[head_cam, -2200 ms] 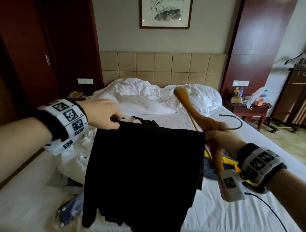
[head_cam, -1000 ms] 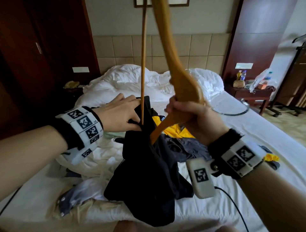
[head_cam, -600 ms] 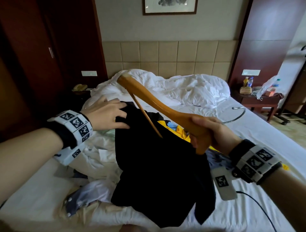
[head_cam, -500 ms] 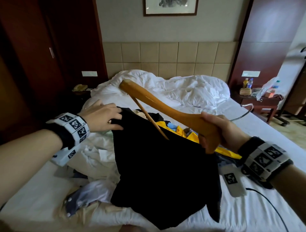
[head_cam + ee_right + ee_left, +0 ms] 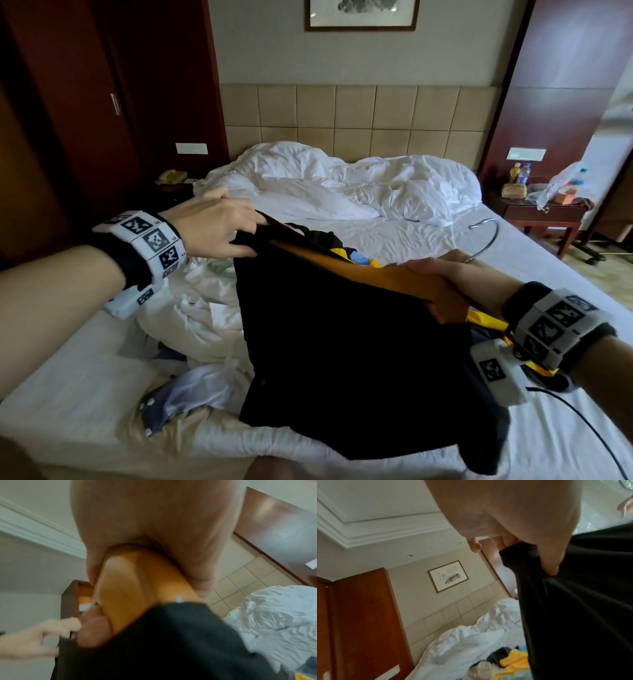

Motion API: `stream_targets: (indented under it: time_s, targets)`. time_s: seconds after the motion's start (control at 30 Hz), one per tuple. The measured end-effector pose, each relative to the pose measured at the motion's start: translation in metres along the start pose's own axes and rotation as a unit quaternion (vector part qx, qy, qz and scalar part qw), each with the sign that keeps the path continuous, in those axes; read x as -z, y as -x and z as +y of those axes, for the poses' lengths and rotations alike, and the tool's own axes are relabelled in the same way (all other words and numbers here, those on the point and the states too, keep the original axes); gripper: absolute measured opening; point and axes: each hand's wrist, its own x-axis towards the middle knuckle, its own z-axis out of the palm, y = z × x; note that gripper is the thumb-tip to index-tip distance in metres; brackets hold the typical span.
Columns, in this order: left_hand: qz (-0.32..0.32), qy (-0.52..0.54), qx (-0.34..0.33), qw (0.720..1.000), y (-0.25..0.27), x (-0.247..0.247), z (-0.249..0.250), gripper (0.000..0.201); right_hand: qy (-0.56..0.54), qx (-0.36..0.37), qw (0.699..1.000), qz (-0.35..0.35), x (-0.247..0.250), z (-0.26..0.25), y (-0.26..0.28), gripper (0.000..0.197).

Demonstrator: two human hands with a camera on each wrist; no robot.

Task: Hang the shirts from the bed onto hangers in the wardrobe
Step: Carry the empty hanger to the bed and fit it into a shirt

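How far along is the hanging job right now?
Nothing looks hung yet. In hand: the left hand pinches the black shirt at its top edge while the right hand grips the wooden hanger, one arm of which is tucked under the fabric. Left: seat the shirt fully, carry it to the wardrobe, then do the yellow garment and other clothes on the bed.
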Motion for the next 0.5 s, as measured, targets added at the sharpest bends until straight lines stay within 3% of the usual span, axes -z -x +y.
stream_targets:
  time_s: [0.07,0.13,0.23,0.3,0.43,0.5]
  targets:
    - [0.003,-0.035,-0.025,0.999,-0.006,0.005,0.012,0.045,0.047,-0.007,0.999,0.002,-0.003,0.003,-0.003,0.078]
    - [-0.020,-0.054,-0.004,0.998,-0.014,0.006,0.028,0.046,0.079,-0.004,0.997,-0.006,-0.004,0.002,-0.004,0.081]
    - [-0.035,-0.034,0.039,0.998,-0.030,0.004,0.049,0.051,0.084,0.018,0.996,-0.012,-0.003,-0.014,0.003,0.063]
    - [-0.001,0.010,0.034,0.999,-0.042,0.003,0.064,0.051,0.069,0.045,0.997,-0.004,0.002,-0.031,0.006,0.053]
    - [0.068,0.157,0.040,0.984,-0.062,0.008,0.083,0.026,0.076,0.089,0.993,-0.001,0.014,-0.067,0.007,0.055]
    - [0.087,0.211,0.054,0.972,-0.067,0.011,0.090,0.029,0.068,0.099,0.993,0.003,0.017,-0.079,0.006,0.044]
